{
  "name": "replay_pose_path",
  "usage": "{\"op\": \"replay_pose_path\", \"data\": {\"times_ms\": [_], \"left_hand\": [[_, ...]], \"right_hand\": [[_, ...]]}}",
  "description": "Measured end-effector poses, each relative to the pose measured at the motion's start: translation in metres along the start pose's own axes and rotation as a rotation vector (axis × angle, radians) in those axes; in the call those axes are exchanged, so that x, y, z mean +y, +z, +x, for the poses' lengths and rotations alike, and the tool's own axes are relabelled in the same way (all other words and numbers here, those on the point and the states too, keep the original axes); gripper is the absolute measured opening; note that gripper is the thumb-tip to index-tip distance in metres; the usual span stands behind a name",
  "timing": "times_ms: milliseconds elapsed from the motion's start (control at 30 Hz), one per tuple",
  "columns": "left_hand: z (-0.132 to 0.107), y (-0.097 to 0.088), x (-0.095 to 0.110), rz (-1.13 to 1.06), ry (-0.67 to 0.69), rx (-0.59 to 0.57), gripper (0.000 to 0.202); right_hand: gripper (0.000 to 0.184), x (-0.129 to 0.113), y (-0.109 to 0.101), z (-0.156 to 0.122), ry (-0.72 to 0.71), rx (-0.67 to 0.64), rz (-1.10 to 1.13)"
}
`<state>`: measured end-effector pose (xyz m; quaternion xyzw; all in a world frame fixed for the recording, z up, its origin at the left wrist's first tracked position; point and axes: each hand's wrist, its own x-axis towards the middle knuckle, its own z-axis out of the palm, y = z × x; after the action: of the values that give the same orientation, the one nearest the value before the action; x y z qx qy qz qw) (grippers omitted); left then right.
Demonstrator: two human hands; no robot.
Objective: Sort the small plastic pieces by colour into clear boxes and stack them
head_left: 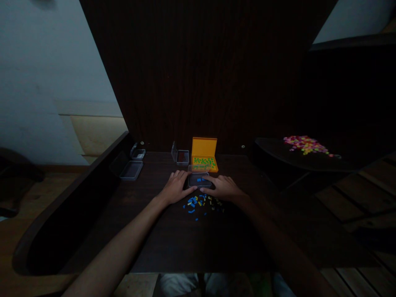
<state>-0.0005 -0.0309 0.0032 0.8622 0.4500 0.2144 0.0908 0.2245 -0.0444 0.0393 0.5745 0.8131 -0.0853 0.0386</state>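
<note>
A small clear plastic box [192, 184] lies on the dark table with a few blue pieces [199, 180] inside. Its see-through lid stands raised at the back, in front of the yellow box. My left hand [177, 189] grips the left side, thumb along the front edge and fingers toward the rear corner. From the right, my right hand [225, 187] holds the box too, with its index finger reaching over the inside and its thumb at the front edge. Just in front, small blue pieces [192, 202] lie scattered with yellow pieces [200, 203] and pale ones.
Behind stands an open yellow box [204, 146] with green pieces. To its left is an open clear case [182, 157] with dark brown contents. More clear cases [132, 170] lie by the left side panel [77, 198]. Colourful small pieces [306, 144] are heaped on a dark surface at right.
</note>
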Motion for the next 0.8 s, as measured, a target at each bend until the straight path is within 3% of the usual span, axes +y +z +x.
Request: {"op": "replay_pose_path", "data": {"times_ms": [233, 800], "left_hand": [[0.0007, 0.0016, -0.0014, 0.014, 0.006, 0.001, 0.052], [-0.0002, 0.0015, -0.0012, 0.023, -0.003, 0.000, 0.051]], "right_hand": [[0.069, 0.0047, -0.0010, -0.0009, 0.006, 0.038, -0.010], [0.072, 0.0001, 0.0002, -0.0011, 0.000, -0.020, -0.010]]}}
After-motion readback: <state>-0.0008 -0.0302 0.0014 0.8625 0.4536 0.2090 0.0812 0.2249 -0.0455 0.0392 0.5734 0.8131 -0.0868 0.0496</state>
